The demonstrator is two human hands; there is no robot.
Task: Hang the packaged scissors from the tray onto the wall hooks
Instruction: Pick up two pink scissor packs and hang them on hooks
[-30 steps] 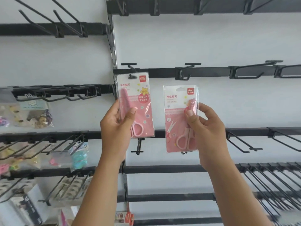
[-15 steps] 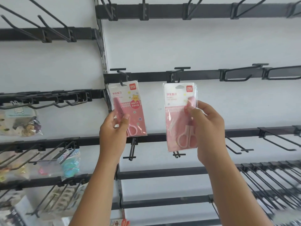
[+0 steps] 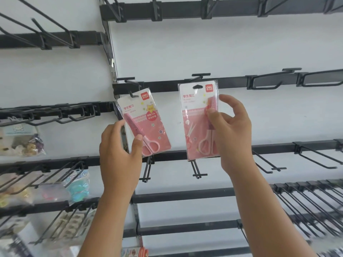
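Observation:
Two pink packaged scissors are up against the white hook wall. The left package hangs tilted from a black hook through its top hole. My left hand pinches its lower left edge, thumb on the front. My right hand grips the second package by its right edge and holds it upright. That package's hang hole sits just below the neighbouring hook, over the black rail. The tray is out of view.
Black rails with bare wire hooks cover the wall, including long hooks at right and a dense row at lower right. Small bagged items hang on the left panel's hooks. Two short hooks stick out below the packages.
The left package now hangs tilted on its hook, and my left hand has slid lower on it. My right hand has lifted the second package until its hole is just under the neighbouring hook.

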